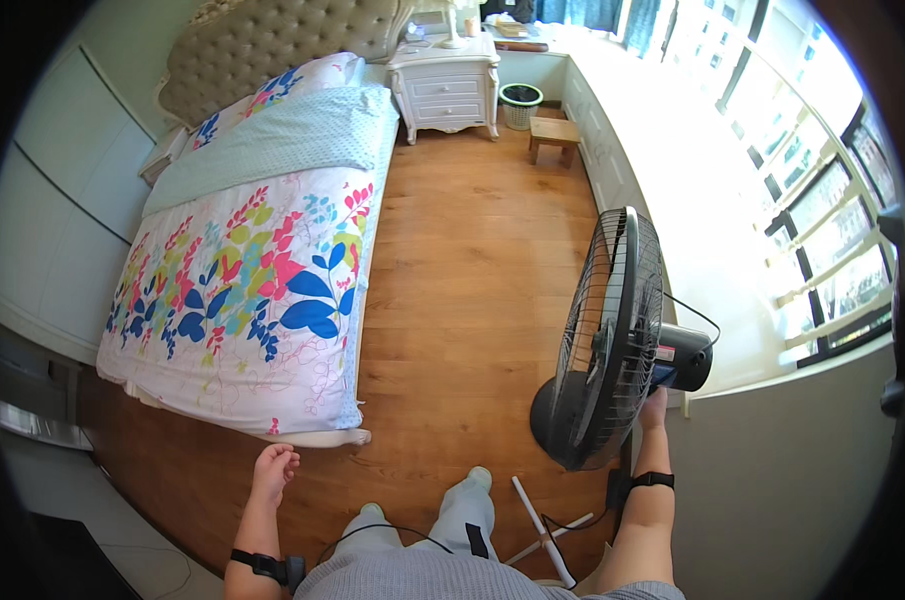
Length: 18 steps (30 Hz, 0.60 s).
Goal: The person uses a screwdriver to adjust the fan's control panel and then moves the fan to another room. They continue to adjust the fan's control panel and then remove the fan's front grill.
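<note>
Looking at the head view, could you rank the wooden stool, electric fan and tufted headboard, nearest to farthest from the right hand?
1. Electric fan: right at the right hand.
2. Wooden stool: beyond the fan, right of centre.
3. Tufted headboard: far back, on the left.

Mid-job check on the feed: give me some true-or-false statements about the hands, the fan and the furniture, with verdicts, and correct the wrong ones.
1. The right hand is at the fan, just below the motor housing. True, though its fingers are partly hidden.
2. The left hand is carrying a pillow. False: no object shows in the left hand, which is near the foot of the bed.
3. The wooden stool stands beside the wastebasket. True.
4. The bedside cabinet is black. False: the bedside cabinet is white.
5. The crossed white bars are right of the person's feet. True.
</note>
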{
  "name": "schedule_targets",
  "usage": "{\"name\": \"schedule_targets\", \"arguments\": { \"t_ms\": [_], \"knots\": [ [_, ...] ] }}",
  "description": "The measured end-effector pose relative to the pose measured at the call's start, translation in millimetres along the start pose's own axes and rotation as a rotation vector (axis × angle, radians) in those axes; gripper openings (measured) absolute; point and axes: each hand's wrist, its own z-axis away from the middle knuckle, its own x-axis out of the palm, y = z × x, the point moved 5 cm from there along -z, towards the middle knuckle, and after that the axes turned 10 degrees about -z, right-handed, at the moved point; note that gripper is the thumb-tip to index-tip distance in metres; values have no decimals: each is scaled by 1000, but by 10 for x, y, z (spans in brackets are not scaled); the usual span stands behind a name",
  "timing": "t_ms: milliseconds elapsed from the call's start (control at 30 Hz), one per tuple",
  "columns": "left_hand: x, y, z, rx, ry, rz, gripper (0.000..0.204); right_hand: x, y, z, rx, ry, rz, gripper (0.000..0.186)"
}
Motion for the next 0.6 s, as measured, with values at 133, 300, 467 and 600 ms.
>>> {"name": "schedule_targets", "arguments": {
  "t_ms": [133,300,467,600],
  "knots": [
    [-198,-283,80,-9,27,12,9,364,-313,215,-263,201,66,38],
    [-878,-749,344,20,146,120,11,1029,-680,838,-263,109,228,42],
    [-1866,-1590,685,49,273,289,12,1923,-1213,1600,-437,-192,31,50],
    [-2848,-2559,1058,-2,372,472,13,2731,-1770,2590,-391,-366,-68,53]
  ]
}}
